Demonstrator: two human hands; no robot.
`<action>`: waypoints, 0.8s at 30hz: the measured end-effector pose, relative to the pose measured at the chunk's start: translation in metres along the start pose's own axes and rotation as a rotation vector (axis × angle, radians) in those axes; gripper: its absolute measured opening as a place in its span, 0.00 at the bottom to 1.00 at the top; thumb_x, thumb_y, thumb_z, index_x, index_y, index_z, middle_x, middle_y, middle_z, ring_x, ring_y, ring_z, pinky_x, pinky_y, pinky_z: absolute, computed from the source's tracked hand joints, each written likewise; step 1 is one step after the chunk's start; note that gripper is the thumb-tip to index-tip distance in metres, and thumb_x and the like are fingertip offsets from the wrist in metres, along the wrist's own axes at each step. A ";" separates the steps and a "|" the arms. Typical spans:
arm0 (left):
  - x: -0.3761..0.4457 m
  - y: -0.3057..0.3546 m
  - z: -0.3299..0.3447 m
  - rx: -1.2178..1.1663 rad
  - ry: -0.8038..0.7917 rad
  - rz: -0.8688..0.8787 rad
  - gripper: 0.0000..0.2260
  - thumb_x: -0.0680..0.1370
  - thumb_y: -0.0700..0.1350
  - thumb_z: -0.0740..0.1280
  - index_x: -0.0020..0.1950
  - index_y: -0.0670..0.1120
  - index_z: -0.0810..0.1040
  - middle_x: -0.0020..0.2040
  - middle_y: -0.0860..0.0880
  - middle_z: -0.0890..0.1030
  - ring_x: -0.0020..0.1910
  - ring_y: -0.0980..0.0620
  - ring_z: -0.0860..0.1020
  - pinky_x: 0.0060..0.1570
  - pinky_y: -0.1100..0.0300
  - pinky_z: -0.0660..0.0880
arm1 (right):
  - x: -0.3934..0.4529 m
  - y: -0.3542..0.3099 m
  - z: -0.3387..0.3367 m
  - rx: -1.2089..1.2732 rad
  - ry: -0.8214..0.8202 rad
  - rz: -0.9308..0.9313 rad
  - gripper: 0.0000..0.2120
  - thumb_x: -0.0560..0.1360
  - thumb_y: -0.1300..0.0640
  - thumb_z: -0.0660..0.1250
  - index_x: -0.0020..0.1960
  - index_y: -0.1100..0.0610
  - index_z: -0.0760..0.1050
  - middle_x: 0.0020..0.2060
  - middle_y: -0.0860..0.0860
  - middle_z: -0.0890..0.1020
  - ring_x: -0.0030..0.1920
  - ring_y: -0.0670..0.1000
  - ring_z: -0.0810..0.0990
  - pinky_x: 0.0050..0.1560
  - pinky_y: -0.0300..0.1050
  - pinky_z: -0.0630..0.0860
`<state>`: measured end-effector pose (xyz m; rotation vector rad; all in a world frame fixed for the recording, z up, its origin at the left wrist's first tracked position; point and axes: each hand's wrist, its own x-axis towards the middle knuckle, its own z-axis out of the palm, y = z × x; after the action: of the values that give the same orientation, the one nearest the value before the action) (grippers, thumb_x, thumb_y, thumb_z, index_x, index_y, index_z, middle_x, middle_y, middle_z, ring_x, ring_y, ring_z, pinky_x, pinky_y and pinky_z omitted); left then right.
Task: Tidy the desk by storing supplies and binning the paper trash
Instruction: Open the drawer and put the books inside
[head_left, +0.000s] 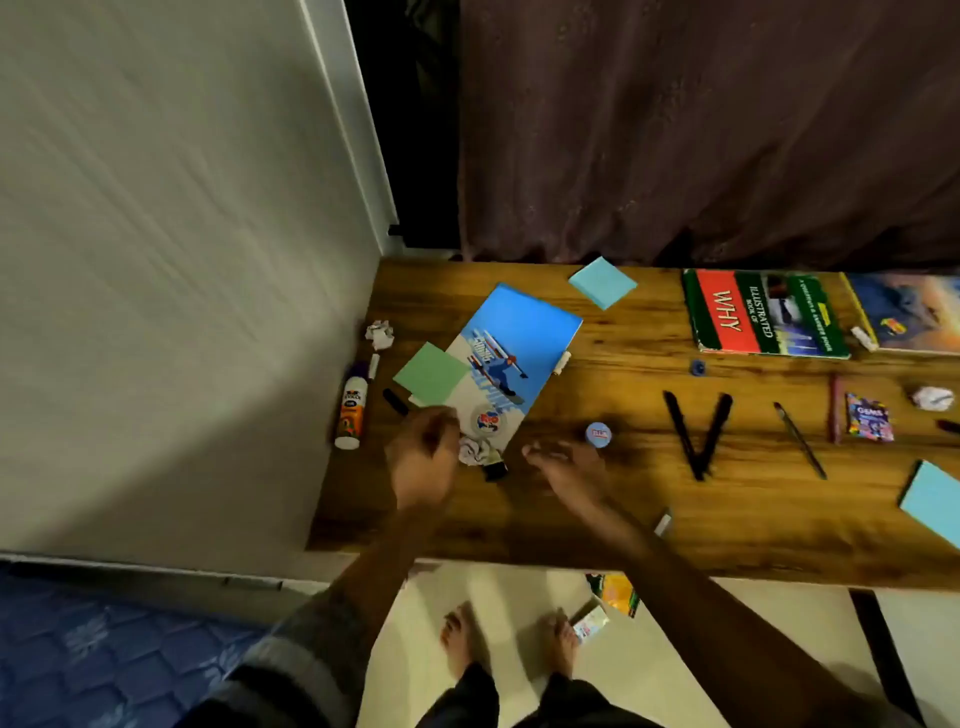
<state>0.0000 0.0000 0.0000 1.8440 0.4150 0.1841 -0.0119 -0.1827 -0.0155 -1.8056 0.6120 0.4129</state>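
Note:
On the wooden desk (571, 525), my left hand (422, 457) hovers with fingers curled next to a crumpled white paper ball (474, 450); whether it touches the ball is blurred. My right hand (566, 467) reaches flat over the desk, fingers apart, just below a small round blue-lidded pot (598, 434). A blue notebook (511, 364) lies beyond the hands with a green sticky pad (431, 373) on its corner. A glue bottle (352, 406) lies at the left edge. Another paper ball (379, 333) sits at the back left, a third (932, 398) at the far right.
Two books (763, 314) lie at the back right, two black markers (698, 431) form a V, with a thin brush (800, 439), a candy packet (868, 417) and blue sticky pads (602, 282) around. A wall stands left, a curtain behind. Wrappers (613, 595) lie on the floor by my feet.

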 end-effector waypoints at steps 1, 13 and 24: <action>0.017 0.003 0.001 0.035 -0.032 0.034 0.04 0.80 0.43 0.72 0.53 0.48 0.85 0.51 0.50 0.86 0.50 0.58 0.82 0.53 0.63 0.80 | 0.005 -0.008 0.003 0.000 0.040 -0.022 0.08 0.74 0.49 0.75 0.51 0.50 0.83 0.44 0.47 0.85 0.46 0.51 0.85 0.50 0.52 0.84; 0.142 -0.020 0.054 0.785 -0.390 0.250 0.23 0.84 0.54 0.62 0.76 0.44 0.72 0.74 0.40 0.73 0.75 0.37 0.68 0.74 0.38 0.63 | 0.045 -0.043 0.022 0.077 0.200 0.002 0.16 0.71 0.48 0.76 0.52 0.58 0.83 0.46 0.53 0.86 0.46 0.55 0.85 0.49 0.54 0.82; 0.145 -0.052 0.062 1.129 -0.544 0.483 0.33 0.85 0.61 0.50 0.82 0.39 0.58 0.83 0.40 0.58 0.82 0.41 0.56 0.80 0.43 0.48 | 0.094 -0.042 0.032 0.167 0.229 0.047 0.32 0.65 0.47 0.76 0.67 0.54 0.76 0.56 0.54 0.83 0.52 0.55 0.85 0.50 0.55 0.84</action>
<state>0.1449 0.0124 -0.0807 2.9558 -0.4309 -0.3008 0.0891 -0.1615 -0.0453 -1.6929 0.8249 0.1808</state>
